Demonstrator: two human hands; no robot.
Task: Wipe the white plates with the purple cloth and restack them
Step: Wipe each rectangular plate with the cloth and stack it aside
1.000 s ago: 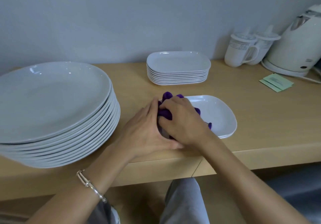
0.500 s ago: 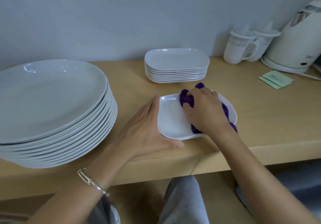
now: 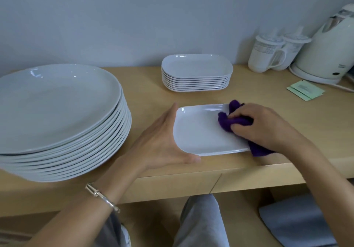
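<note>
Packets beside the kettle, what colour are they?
The packets are pale green, lying flat near the kettle; the head view shows them best.

On your left wrist (image 3: 116,183) you wear a silver-coloured metal bracelet (image 3: 101,197), a slim band with small block-shaped links on its upper side and a clasp-like piece lower down. Your left forearm (image 3: 72,222) and right forearm (image 3: 314,170) are bare to the frame's edge, as are your left hand (image 3: 159,141) and right hand (image 3: 262,126). Lower in the view your legs show in light grey trousers (image 3: 201,223), the cloth smooth with soft folds.
</note>
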